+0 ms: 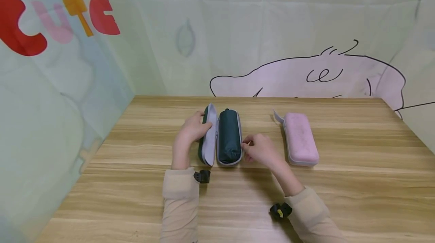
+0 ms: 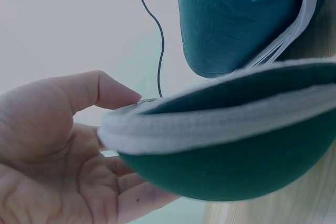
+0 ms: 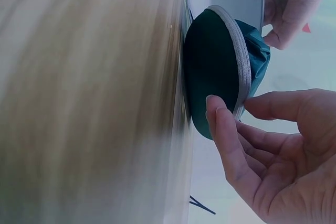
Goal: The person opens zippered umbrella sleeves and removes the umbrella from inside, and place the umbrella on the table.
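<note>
A green case (image 3: 212, 61) lies unzipped on the wood-grained surface (image 1: 238, 205), its lid (image 1: 209, 145) folded out on the left and standing tilted beside the base (image 1: 240, 131). Inside the case's base rests a dark green bundle (image 1: 228, 137), long and rounded, with creased, shiny fabric.

At the case's left side, the left hand (image 1: 193, 128) grips the lid's edge, thumb on the pale lining and fingers behind the green shell. At the case's right side, the right hand (image 1: 261, 149) pinches the grey rim (image 3: 240, 59) of the base between thumb and fingertips.

To the right of the green case, just beyond the right hand, a pink case (image 1: 300, 139) lies closed, with a pale strap (image 1: 278, 117) sticking out at its far left corner. Behind the green case hangs a pale backdrop (image 1: 272, 16); its coloured letters (image 1: 102, 20), spelling CUTE, are up to the case's left.
</note>
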